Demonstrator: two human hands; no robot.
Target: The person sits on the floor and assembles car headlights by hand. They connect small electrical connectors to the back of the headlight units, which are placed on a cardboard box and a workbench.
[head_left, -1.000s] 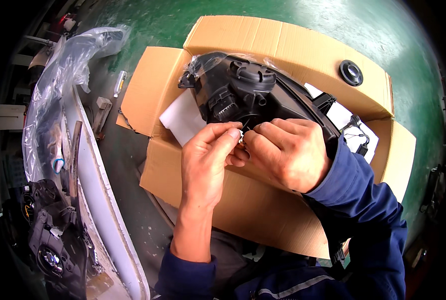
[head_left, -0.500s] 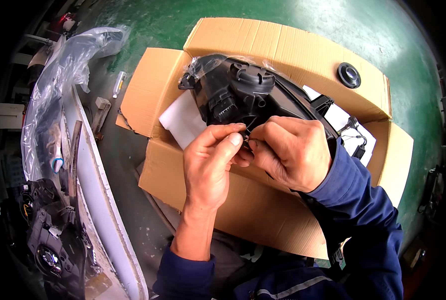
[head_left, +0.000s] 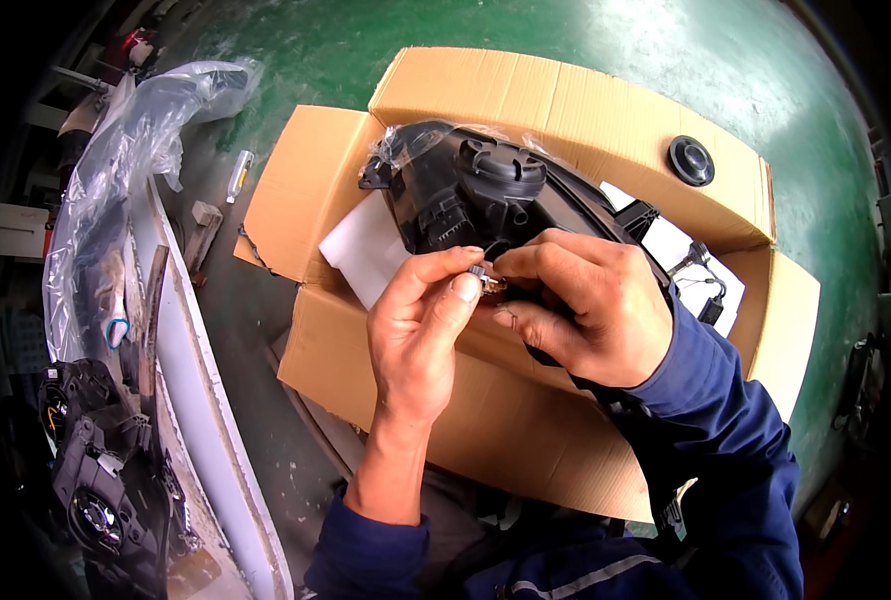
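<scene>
A small part (head_left: 486, 281) with a grey end and shiny metal sits pinched between the thumb and forefinger of my left hand (head_left: 413, 335). Its exact kind is too small to make out. My right hand (head_left: 606, 315) is close against it, forefinger tip beside the part and thumb lower down, with a gap between them. Just beyond both hands lies a black headlight housing (head_left: 436, 190), its back with a round cap (head_left: 503, 165) facing up. Some clear film clings to its far end. My hands hide the housing's near side.
The housing rests in an open cardboard box (head_left: 446, 420) with white foam sheet (head_left: 361, 235). A round black cap (head_left: 691, 160) lies on the far flap; a wired connector (head_left: 711, 308) is at right. To the left are plastic wrapping (head_left: 96, 230), another headlight unit (head_left: 101, 500) and a tube (head_left: 239, 177).
My right thumb and forefinger have parted and drawn slightly back, uncovering the small part in my left fingers. My left hand stays nearly in place. The view has shifted slightly.
</scene>
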